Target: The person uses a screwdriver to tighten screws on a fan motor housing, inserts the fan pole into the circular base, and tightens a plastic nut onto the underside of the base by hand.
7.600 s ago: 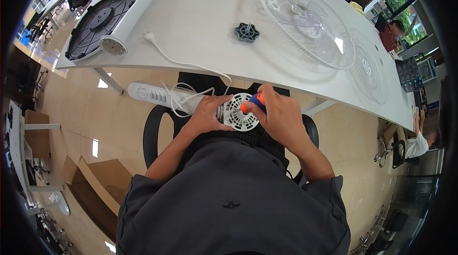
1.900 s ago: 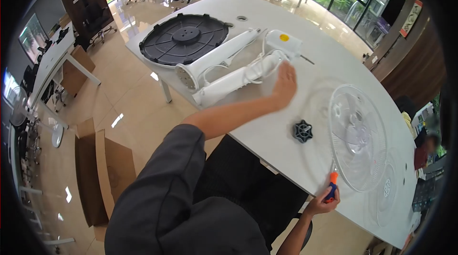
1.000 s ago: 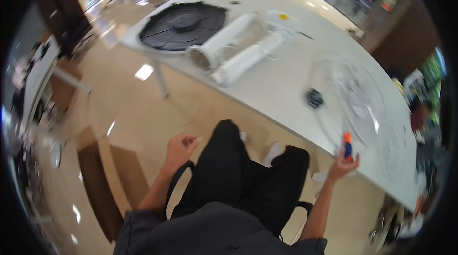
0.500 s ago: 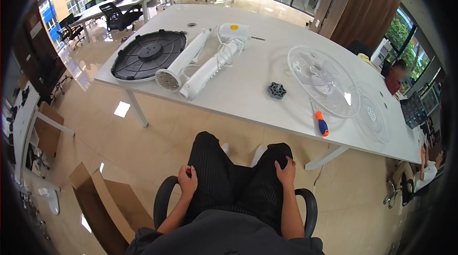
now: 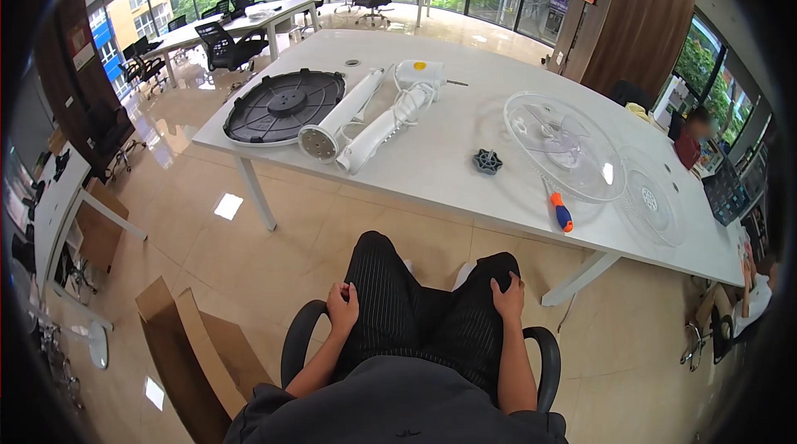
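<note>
My left hand (image 5: 342, 306) rests on my left thigh with its fingers curled in, nothing visible in them. On my right knee lies my right hand (image 5: 508, 298), thumb and fingers apart, holding nothing. An orange and blue screwdriver (image 5: 561, 213) lies near the table's front edge, beside the clear fan blades and front grille (image 5: 564, 149). A dark star-shaped knob (image 5: 487, 161) sits left of them. Further left are the white fan body with its motor head (image 5: 421, 73), a white column (image 5: 342, 114) with a round perforated end, and a round black base (image 5: 285, 105).
The white table (image 5: 432, 186) spans the view before my knees. A second wire grille (image 5: 650, 199) lies at its right end. An open cardboard box (image 5: 195, 353) stands on the floor at left. Two people sit at the far right, one in red (image 5: 687, 149), one in white.
The fan body, earlier in my lap, now lies on the table. My right hand has let go of the screwdriver, and both hands have come back to my legs. The view has tilted up slightly.
</note>
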Demonstrator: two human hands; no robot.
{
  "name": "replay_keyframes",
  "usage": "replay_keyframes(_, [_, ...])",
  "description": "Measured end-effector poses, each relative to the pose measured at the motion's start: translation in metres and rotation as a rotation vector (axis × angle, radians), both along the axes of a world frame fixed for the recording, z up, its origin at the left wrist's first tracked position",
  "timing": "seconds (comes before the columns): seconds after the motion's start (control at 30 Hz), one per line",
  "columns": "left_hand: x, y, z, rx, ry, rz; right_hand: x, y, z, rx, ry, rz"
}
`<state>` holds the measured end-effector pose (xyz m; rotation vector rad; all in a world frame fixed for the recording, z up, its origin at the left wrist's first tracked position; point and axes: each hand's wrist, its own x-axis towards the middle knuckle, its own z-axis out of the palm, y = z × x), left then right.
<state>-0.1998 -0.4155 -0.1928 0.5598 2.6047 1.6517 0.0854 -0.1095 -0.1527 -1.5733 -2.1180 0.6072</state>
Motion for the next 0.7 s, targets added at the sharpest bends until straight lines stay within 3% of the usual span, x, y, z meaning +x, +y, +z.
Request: replay_keyframes(0.7, [-0.0019,0.0024,0.0003,-0.004,-0.028,-0.006,-0.0013,0.0037,0.0063,-0.084,0.01,0.018])
